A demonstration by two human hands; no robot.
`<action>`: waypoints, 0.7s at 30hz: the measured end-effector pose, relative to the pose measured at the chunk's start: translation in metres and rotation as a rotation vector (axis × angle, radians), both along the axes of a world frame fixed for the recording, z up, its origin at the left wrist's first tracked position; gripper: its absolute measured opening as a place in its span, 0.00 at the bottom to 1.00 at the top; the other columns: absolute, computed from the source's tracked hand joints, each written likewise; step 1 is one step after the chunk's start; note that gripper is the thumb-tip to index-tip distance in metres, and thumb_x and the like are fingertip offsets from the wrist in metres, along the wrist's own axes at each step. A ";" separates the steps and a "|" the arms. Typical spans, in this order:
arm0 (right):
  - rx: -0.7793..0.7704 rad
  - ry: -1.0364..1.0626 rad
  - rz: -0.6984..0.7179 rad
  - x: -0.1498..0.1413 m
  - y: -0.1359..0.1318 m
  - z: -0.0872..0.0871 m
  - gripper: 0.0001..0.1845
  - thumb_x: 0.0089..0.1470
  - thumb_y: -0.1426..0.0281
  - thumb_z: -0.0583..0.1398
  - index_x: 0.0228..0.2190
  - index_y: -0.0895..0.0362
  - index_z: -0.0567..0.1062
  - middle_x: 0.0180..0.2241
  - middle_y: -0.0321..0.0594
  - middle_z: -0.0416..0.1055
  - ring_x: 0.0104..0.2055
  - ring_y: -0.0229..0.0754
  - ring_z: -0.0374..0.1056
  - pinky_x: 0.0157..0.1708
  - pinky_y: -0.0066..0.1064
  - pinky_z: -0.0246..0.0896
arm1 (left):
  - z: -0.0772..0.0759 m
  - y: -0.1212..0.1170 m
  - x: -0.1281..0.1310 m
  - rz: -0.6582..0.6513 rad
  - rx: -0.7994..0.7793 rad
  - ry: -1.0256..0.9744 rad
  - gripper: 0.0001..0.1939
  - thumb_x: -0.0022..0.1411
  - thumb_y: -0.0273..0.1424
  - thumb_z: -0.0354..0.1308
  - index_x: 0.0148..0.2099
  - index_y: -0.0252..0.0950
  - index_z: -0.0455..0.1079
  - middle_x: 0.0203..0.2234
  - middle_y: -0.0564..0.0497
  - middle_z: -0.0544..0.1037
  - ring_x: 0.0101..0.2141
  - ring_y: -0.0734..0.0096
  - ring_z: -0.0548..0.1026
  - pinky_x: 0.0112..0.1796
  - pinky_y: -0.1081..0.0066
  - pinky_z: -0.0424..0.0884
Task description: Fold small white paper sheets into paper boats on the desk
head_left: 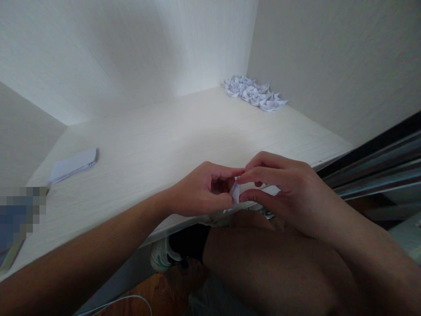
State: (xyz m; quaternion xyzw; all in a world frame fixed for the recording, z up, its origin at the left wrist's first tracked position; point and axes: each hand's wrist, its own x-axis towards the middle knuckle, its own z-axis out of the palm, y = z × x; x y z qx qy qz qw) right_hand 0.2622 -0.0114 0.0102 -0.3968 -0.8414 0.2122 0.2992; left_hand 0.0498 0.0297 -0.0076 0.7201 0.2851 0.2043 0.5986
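Note:
A small folded piece of white paper (236, 193) is held between my two hands, just over the front edge of the desk. My left hand (205, 188) pinches it from the left with thumb and fingers. From the other side, the fingertips and thumb of my right hand (279, 177) close on its right edge. My fingers cover much of the paper, so its full shape is hidden. In the far right corner lies a pile of folded paper boats (253, 93), several of them crowded together.
A stack of white paper sheets (74, 166) lies on the left of the white desk (141, 145). Beside it, at the left edge, is a blurred-out object (18, 219). Panels enclose the desk's back and sides. My legs (263, 259) are below the front edge.

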 end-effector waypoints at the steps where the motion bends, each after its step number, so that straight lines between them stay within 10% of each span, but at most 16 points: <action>1: -0.007 -0.012 0.002 0.000 0.000 0.000 0.09 0.59 0.78 0.62 0.34 0.52 0.81 0.38 0.40 0.74 0.36 0.40 0.72 0.34 0.31 0.66 | 0.000 0.000 0.000 -0.020 -0.014 -0.002 0.15 0.54 0.26 0.62 0.46 0.34 0.79 0.25 0.55 0.73 0.28 0.71 0.70 0.31 0.72 0.69; 13: -0.055 -0.075 0.032 0.003 0.001 -0.006 0.10 0.57 0.80 0.63 0.35 0.53 0.80 0.37 0.38 0.71 0.35 0.38 0.69 0.33 0.29 0.61 | 0.003 0.004 -0.004 -0.140 -0.079 0.001 0.10 0.55 0.25 0.61 0.41 0.33 0.75 0.27 0.55 0.68 0.28 0.74 0.65 0.30 0.73 0.63; 21: 0.002 0.019 0.023 0.003 0.001 -0.003 0.09 0.57 0.80 0.64 0.33 0.54 0.80 0.35 0.37 0.69 0.34 0.37 0.68 0.33 0.28 0.63 | 0.006 0.017 -0.013 -0.326 -0.182 -0.076 0.29 0.53 0.25 0.69 0.59 0.35 0.74 0.38 0.47 0.77 0.40 0.63 0.75 0.44 0.63 0.72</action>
